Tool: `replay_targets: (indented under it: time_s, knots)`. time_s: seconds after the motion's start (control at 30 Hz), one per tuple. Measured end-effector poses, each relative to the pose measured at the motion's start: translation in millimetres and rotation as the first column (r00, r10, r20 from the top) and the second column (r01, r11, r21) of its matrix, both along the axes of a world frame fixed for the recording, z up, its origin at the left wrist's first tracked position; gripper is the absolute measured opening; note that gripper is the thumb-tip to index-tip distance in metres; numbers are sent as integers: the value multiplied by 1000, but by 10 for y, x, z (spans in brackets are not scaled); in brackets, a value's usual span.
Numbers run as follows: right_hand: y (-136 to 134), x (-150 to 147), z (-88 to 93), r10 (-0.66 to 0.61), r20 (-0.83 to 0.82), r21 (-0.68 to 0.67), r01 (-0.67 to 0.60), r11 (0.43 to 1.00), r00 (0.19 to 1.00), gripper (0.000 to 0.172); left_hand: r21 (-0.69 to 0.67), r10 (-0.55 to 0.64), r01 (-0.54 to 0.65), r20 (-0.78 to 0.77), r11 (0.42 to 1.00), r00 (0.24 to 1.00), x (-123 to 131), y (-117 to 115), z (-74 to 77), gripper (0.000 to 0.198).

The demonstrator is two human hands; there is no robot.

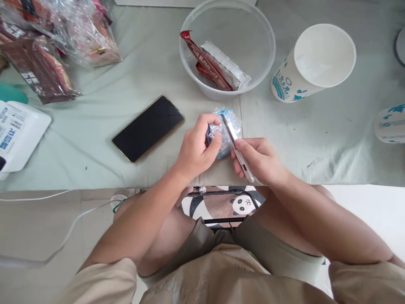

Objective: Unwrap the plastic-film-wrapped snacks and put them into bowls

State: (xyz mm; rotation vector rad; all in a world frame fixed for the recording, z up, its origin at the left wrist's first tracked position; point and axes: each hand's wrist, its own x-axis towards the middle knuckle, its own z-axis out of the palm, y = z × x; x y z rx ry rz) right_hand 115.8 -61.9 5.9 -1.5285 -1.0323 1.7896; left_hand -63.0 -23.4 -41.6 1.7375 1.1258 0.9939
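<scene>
My left hand [201, 141] is closed on a small blue item in clear bubble wrap [225, 145] near the front edge of the table. What the item is, I cannot make out under the wrapping. A slim utility knife [244, 164] with a silver body is gripped in my right hand [257, 158]. It points up and to the left, and its tip lies over the bubble wrap. Whether the blade touches the wrapping I cannot tell. Left of my hands a black smartphone [147, 128] lies screen up.
Behind my hands stands a clear plastic bowl [268, 55] with several wrapped snack sticks. Right of it is a tall paper cup [286, 82]; another cup [392, 122] is at the right edge. Snack packets [47, 69] and a white device [28, 131] sit at left.
</scene>
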Motion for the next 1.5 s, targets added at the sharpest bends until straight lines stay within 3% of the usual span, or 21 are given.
replay_targets:
  time_s: [0.3, 0.5, 0.63, 0.83, 0.9, 0.97, 1.07, 1.13, 1.23, 1.3, 1.37, 1.43, 1.5]
  knots:
    - [-77, -1, 39, 81, 60, 45, -84, 995, 995, 69, 55, 122, -121, -14, 991, 992, -20, -111, 36, 18]
    - [-157, 68, 73, 175, 143, 100, -190, 977, 974, 58, 42, 198, -201, 63, 979, 978, -19, -63, 9, 43]
    - [-194, 117, 79, 244, 298, 110, -287, 952, 923, 53, 26, 222, -227, 121, 974, 968, -11, 27, -68, 50]
    - [-237, 262, 119, 300, 496, 139, -415, 899, 815, 49, -110, 249, -228, 263, 968, 932, 15, 118, -217, 43]
    - [-217, 383, 149, 246, 561, 192, -414, 890, 790, 48, -147, 267, -232, 310, 962, 912, 11, 150, -228, 42]
    - [-168, 531, 157, 88, 675, 269, -356, 895, 732, 44, -197, 269, -214, 322, 957, 908, -2, 175, -210, 42]
    - [-73, 743, 86, -145, 831, 335, -275, 901, 538, 44, -239, 227, -155, 316, 959, 921, -10, 184, -156, 44]
    - [-28, 852, -13, -172, 888, 307, -272, 912, 426, 46, -248, 169, -89, 323, 965, 931, 8, 171, -121, 44]
    - [-13, 946, -156, -259, 903, 357, -263, 896, 344, 35, -280, 81, 28, 368, 960, 926, 63, 130, -83, 43]
    - [-31, 941, -196, -391, 847, 490, -240, 838, 360, 21, -306, 45, 84, 392, 948, 919, 100, 94, -68, 44]
    - [-60, 864, -185, -424, 754, 585, -222, 780, 501, 21, -334, 23, 120, 396, 935, 918, 127, 53, -59, 47]
    - [-95, 720, -150, -314, 646, 614, -229, 755, 696, 30, -362, -7, 164, 397, 918, 918, 144, 14, -55, 51]
    - [-126, 546, -123, -208, 565, 621, -245, 745, 798, 42, -388, -49, 218, 400, 896, 915, 153, -12, -56, 55]
